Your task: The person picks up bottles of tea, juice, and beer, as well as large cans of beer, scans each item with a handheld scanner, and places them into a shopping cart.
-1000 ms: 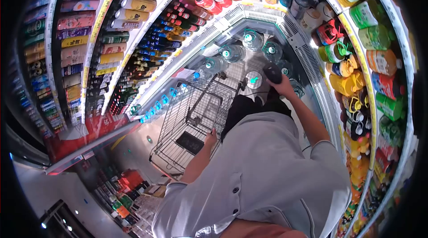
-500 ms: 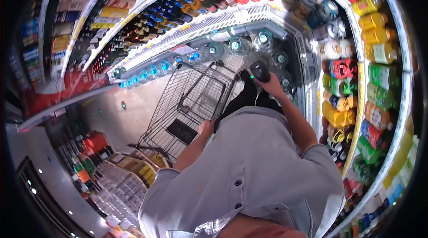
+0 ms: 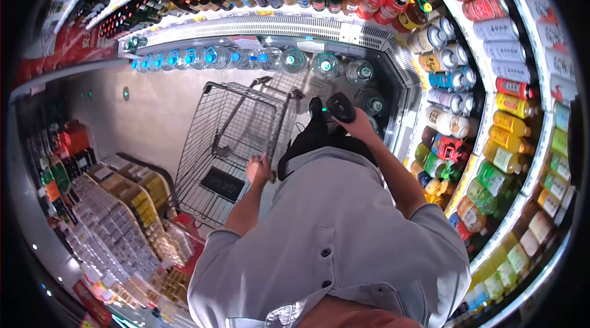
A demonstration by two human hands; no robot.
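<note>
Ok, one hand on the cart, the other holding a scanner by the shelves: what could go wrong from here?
The right hand holds the scanner out over the large water bottles; a slip could drop it onto them. Only the left hand rests on the cart, which stands close to the blue-capped bottle row, so it might roll into it. The right arm passes near the packed drink shelf and could knock a bottle.

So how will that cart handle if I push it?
The cart looks empty, so probably light and quick to roll on the smooth floor. With only the left hand on it, the right hand holding the scanner, it may veer. Its wire frame should stay stiff.
</note>
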